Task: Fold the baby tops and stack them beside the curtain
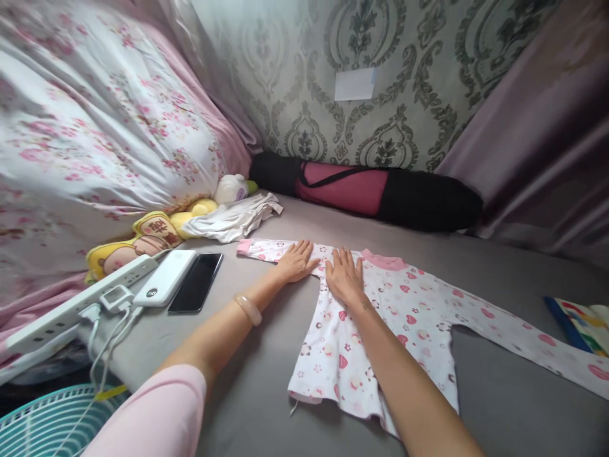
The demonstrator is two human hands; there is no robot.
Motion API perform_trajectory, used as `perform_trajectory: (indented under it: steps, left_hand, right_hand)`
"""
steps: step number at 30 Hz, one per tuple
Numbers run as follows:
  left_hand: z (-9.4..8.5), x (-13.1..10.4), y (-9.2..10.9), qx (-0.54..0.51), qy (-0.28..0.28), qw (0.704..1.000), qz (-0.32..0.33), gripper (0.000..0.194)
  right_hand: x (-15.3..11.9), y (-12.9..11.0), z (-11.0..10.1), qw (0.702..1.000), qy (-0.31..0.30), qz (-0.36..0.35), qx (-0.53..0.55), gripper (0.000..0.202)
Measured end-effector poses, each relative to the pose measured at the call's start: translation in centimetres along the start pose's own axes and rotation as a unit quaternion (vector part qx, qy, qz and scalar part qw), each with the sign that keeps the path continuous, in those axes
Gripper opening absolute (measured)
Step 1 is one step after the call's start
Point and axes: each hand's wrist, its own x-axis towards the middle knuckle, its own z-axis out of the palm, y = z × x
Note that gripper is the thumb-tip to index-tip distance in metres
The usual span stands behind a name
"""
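- A pink sleeve (157,412) on the person's left arm sits closest to the camera, at the bottom edge, with a teal fan grille (42,422) just beside it at the lower left.
- A grey bed surface (499,393) fills most of the view and bears everything else.
- A floral duvet (95,127) is heaped at the left, rising against the patterned wall.
- A black and pink roll bag (366,190) lies along the wall at the back.
- A child's printed top (404,311), white with pink hearts and a pink collar, lies flat in the middle of the bed; one sleeve reaches toward the right edge, the other toward the left under the hands.
- A white power strip (71,304) runs along the left edge of the bed, with white cables hanging down from it.
- A crumpled white garment (233,219) lies near the duvet, with yellow soft toys (147,238) just beside it.
- The right hand (345,276) lies palm down on the top below the collar, fingers straight and held close together.
- The left hand (295,260) lies palm down on the top's left sleeve, fingers slightly spread, touching the cloth; a pale bangle (247,309) circles that wrist.
- A white power bank (165,277) and a black phone (196,282) lie side by side, between the power strip and the left arm.
- A striped, colourful item (580,324) shows at the right edge; what it is cannot be told.
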Motion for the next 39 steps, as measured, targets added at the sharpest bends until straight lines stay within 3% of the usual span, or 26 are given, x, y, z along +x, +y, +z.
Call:
perform_trajectory:
  steps: [4, 9, 12, 15, 17, 20, 23, 27, 31, 33, 36, 39]
  left_hand:
    - [-1.5, -2.0, -3.8, 0.001, -0.037, 0.998, -0.052, 0.069]
    - [-2.1, -3.4, -8.8, 0.007, -0.038, 0.994, -0.101, 0.063]
    - [-1.9, -3.3, -10.3, 0.023, -0.019, 0.995, -0.099, 0.062]
    - [-1.7, -3.2, -10.4, 0.044, -0.01, 0.995, -0.084, 0.061]
    - [-1.9, -3.3, -9.9, 0.064, 0.008, 0.995, -0.083, 0.061]
    - [-2.4, -4.1, -8.2, 0.096, 0.082, 0.986, -0.105, 0.064]
    - [-3.0, -5.7, -6.1, 0.068, 0.122, 0.984, -0.114, 0.062]
    - [-4.0, -9.6, -3.1, -0.07, 0.066, 0.99, -0.103, 0.058]
    - [-5.4, -14.6, 0.4, -0.203, -0.014, 0.973, -0.107, 0.055]
    - [-5.7, -17.0, 2.2, -0.259, -0.04, 0.96, -0.097, 0.055]
    - [-5.4, -20.2, 4.3, -0.305, -0.077, 0.948, -0.055, 0.059]
    - [-4.3, -22.3, 5.5, -0.276, -0.048, 0.96, -0.021, 0.066]
  right_hand:
    - [0.1, 0.0, -0.1, 1.0, -0.006, -0.004, -0.014, 0.059]
    - [0.0, 0.0, -0.1, 1.0, -0.01, -0.002, -0.013, 0.059]
    - [-0.1, -0.2, 0.0, 1.0, -0.011, -0.002, 0.0, 0.059]
    - [0.1, -0.2, -0.3, 0.999, -0.024, -0.001, 0.024, 0.06]
    - [0.4, 0.1, -1.1, 0.996, -0.06, -0.004, 0.059, 0.061]
    - [0.2, 1.9, -3.2, 0.977, -0.139, -0.027, 0.16, 0.062]
    - [-2.0, 5.2, -5.5, 0.952, -0.1, -0.034, 0.287, 0.057]
    - [-8.3, 10.9, -8.0, 0.943, -0.013, -0.031, 0.332, 0.044]
    - [-15.9, 15.5, -9.9, 0.948, 0.014, 0.042, 0.316, 0.027]
    - [-19.6, 16.3, -10.7, 0.948, -0.003, 0.061, 0.311, 0.023]
    - [-24.5, 15.5, -11.7, 0.948, -0.06, 0.077, 0.302, 0.024]
    - [-27.9, 13.6, -12.2, 0.959, -0.094, 0.054, 0.263, 0.024]
